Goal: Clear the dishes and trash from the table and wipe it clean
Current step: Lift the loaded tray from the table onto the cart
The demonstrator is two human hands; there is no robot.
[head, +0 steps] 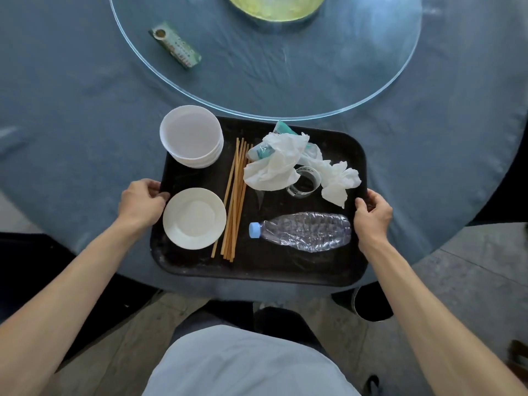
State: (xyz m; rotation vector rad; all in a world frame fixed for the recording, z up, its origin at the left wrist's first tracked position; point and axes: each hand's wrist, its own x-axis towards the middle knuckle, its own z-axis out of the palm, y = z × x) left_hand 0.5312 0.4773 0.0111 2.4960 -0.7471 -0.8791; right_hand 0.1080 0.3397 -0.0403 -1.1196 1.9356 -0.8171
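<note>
A black tray [285, 267] lies at the near edge of the round blue-clothed table [71, 124]. On it are stacked white bowls [191, 135], a small white plate [194, 218], several wooden chopsticks [234, 198], crumpled white napkins [274, 164], a clear plastic cup [304, 181] on its side and a crushed plastic bottle [303, 231] with a blue cap. My left hand [141, 202] grips the tray's left rim. My right hand [373, 211] grips its right rim.
A glass turntable [357, 90] covers the table's middle, with a yellow-green dish [277, 7] at its centre. A green rectangular packet [175, 48] lies on the cloth by the turntable's left edge. A dark bin [371, 304] stands on the floor at the right.
</note>
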